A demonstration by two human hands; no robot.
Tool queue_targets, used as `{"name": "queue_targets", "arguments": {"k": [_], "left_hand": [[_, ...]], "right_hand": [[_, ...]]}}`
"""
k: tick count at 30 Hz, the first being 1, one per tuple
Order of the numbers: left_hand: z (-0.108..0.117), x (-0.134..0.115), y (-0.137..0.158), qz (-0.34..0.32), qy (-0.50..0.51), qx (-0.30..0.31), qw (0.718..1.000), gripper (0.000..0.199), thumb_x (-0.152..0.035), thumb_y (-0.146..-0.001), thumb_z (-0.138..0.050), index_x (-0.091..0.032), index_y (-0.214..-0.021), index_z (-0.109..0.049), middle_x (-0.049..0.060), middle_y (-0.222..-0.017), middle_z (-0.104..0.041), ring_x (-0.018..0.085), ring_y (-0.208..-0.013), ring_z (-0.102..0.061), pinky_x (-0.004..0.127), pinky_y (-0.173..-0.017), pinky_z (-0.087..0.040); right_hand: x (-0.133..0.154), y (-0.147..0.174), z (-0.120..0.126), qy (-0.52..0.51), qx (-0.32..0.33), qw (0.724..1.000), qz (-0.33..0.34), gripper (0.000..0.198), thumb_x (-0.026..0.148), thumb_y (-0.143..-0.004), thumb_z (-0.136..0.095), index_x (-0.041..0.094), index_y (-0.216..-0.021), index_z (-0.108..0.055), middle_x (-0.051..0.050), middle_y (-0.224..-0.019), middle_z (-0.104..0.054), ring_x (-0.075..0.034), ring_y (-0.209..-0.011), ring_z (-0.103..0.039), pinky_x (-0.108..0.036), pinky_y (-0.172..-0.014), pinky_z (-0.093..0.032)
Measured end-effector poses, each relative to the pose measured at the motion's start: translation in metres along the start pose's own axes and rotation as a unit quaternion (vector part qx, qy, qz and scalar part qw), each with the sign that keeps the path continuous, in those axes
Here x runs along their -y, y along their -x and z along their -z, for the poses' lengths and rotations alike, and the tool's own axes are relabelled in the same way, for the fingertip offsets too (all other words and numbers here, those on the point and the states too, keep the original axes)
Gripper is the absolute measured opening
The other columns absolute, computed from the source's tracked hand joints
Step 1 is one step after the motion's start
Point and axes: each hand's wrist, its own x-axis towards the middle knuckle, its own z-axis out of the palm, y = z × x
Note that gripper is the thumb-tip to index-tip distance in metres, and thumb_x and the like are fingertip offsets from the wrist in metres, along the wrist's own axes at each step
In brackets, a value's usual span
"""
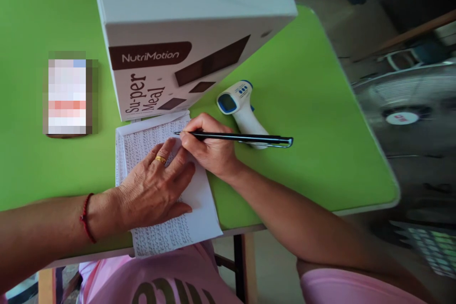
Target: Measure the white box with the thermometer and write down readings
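My right hand (pixel 215 152) pinches a black pen (pixel 256 138), its tip at the upper part of a handwritten sheet of paper (pixel 201 213). The pen's clip end points right. Flat on the same sheet rests my left hand (pixel 155 187), fingers spread, with a gold ring and a red bracelet. Rows of small script run across the page, and part of it is hidden under my hands. The page's lower end reaches past the table edge. Just beyond my right hand lies a white and blue infrared thermometer (pixel 245 111), partly covered by the hand and pen.
A large white box (pixel 199 4) printed "NutriMotion" stands at the paper's top edge. On the left of the green table (pixel 306 166) lies a pixelated phone-like object (pixel 67 95). A fan (pixel 402 116) stands beyond the table's right edge.
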Motion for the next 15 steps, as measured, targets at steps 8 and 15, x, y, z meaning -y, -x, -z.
{"name": "queue_targets", "arguments": {"k": [8,15], "left_hand": [[0.0003,0.0001,0.0004,-0.001,-0.008,-0.007,1.0,0.077,-0.059,-0.079,-0.065,-0.005,-0.133,-0.054,0.022,-0.139,-0.049,0.045,-0.129,-0.045,0.053,-0.107,-0.042],[0.0002,-0.0003,-0.0002,-0.002,-0.008,-0.012,1.0,0.077,-0.06,-0.078,-0.067,-0.005,-0.131,-0.055,0.022,-0.138,-0.05,0.045,-0.129,-0.045,0.052,-0.107,-0.042]], "right_hand": [[0.0002,0.0002,0.0001,-0.002,-0.001,1.0,-0.001,0.017,0.02,-0.08,-0.056,0.023,-0.067,-0.046,0.007,-0.053,-0.051,-0.008,-0.047,-0.047,-0.021,-0.048,-0.041],[-0.0004,0.0009,-0.0002,-0.006,-0.006,1.0,0.001,0.017,0.019,-0.08,-0.056,0.023,-0.068,-0.045,0.008,-0.054,-0.051,-0.007,-0.047,-0.046,-0.021,-0.049,-0.04]]}}
